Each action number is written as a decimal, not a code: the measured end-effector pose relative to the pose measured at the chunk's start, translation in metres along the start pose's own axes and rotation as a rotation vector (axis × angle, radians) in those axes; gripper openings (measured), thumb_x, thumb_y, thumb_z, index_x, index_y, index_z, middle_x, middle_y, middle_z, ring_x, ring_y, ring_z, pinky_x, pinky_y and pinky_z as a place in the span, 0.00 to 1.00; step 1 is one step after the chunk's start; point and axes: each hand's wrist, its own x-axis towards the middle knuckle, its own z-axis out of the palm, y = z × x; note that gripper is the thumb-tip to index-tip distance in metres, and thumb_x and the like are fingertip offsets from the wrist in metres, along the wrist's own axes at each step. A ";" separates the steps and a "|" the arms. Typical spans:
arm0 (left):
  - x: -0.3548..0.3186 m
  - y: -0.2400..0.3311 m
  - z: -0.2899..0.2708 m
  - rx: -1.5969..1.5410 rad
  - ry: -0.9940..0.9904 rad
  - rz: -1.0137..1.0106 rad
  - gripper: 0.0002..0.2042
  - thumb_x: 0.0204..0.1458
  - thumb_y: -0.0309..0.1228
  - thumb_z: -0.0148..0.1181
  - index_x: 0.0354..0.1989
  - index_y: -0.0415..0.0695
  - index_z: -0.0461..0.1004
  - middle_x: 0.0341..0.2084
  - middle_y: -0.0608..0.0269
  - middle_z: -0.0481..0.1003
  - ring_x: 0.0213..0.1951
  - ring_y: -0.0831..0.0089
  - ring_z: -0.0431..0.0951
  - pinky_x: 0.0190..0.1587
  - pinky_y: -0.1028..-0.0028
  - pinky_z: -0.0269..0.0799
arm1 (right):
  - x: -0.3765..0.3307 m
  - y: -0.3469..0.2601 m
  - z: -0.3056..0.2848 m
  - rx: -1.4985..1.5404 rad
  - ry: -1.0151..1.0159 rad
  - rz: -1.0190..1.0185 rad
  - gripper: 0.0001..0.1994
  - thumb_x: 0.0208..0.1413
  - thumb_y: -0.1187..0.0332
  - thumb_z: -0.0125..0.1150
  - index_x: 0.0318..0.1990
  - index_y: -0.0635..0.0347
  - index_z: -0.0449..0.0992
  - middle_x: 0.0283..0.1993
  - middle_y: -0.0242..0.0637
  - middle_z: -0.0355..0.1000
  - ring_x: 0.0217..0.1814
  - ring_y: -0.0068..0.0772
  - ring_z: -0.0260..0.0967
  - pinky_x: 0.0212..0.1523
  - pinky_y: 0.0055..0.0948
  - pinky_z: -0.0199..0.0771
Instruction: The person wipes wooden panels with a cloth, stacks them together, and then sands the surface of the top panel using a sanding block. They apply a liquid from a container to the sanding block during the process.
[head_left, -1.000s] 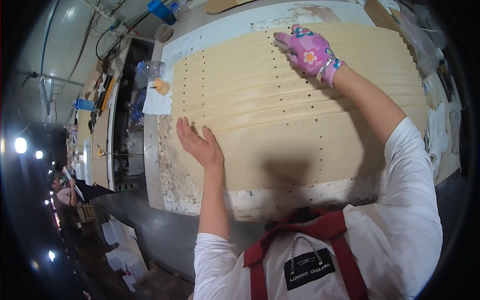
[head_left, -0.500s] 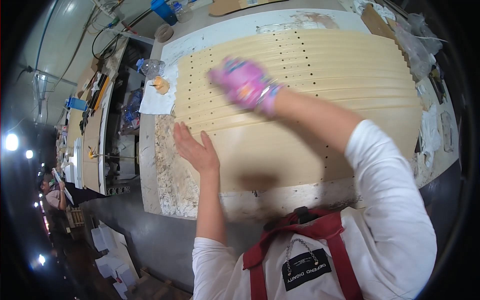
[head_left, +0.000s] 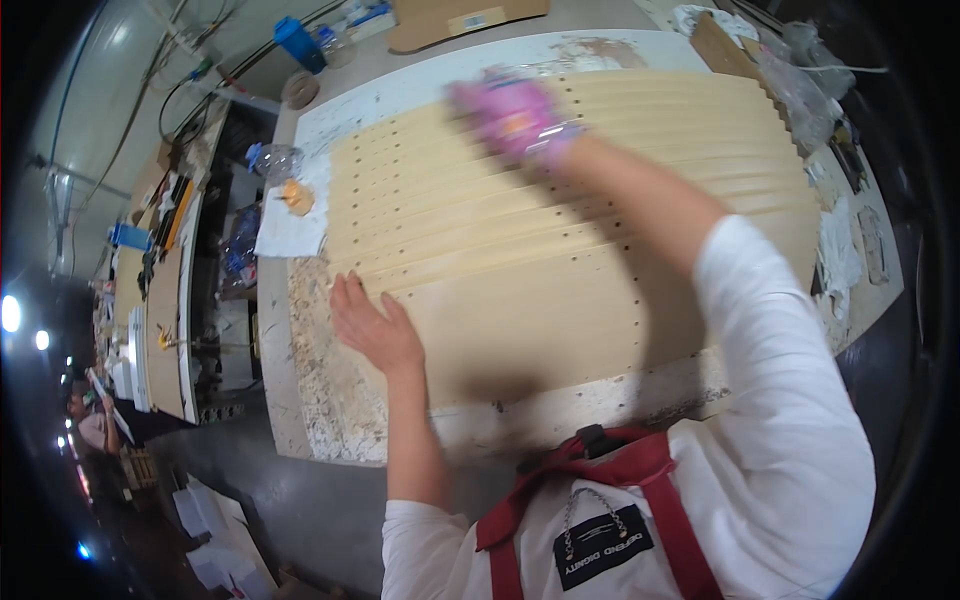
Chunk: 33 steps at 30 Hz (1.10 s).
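Several long pale wooden panels (head_left: 520, 270) with rows of small holes lie side by side, overlapping, on a worn white worktable (head_left: 420, 85). My left hand (head_left: 372, 325) is bare and rests flat, fingers apart, on the near left end of the panels. My right hand (head_left: 510, 115) wears a pink patterned glove and lies spread over the far panels near the middle. It is blurred by motion, and I see nothing held in it.
A white paper sheet (head_left: 285, 225) with a small orange lump (head_left: 296, 196) lies at the panels' far left, beside a clear plastic bottle (head_left: 272, 158). A blue cup (head_left: 300, 42) and cardboard (head_left: 460, 18) sit beyond. Rags (head_left: 838, 255) lie at the right edge.
My gloved right hand swept from the far right of the panels to the left, then back toward the middle. My left hand stayed pressed on the near left end.
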 end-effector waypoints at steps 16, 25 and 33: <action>0.004 -0.014 0.003 -0.107 0.072 0.144 0.22 0.62 0.38 0.43 0.57 0.33 0.62 0.56 0.42 0.64 0.57 0.46 0.65 0.59 0.54 0.59 | -0.061 0.003 -0.081 0.160 0.252 0.211 0.21 0.53 0.52 0.58 0.49 0.53 0.72 0.38 0.38 0.74 0.44 0.38 0.71 0.53 0.43 0.63; -0.001 -0.002 -0.009 0.033 0.078 0.100 0.22 0.60 0.34 0.46 0.59 0.32 0.60 0.61 0.39 0.56 0.62 0.47 0.58 0.62 0.53 0.55 | -0.114 0.135 -0.271 -0.219 0.637 0.351 0.17 0.59 0.52 0.51 0.29 0.54 0.76 0.20 0.35 0.71 0.26 0.36 0.72 0.36 0.38 0.72; -0.038 0.198 0.019 -0.205 -0.135 0.613 0.26 0.54 0.36 0.52 0.61 0.41 0.59 0.64 0.44 0.54 0.66 0.46 0.51 0.65 0.48 0.44 | -0.141 0.070 -0.156 -0.654 0.242 -0.312 0.16 0.62 0.52 0.43 0.42 0.46 0.76 0.37 0.37 0.77 0.45 0.40 0.72 0.54 0.42 0.63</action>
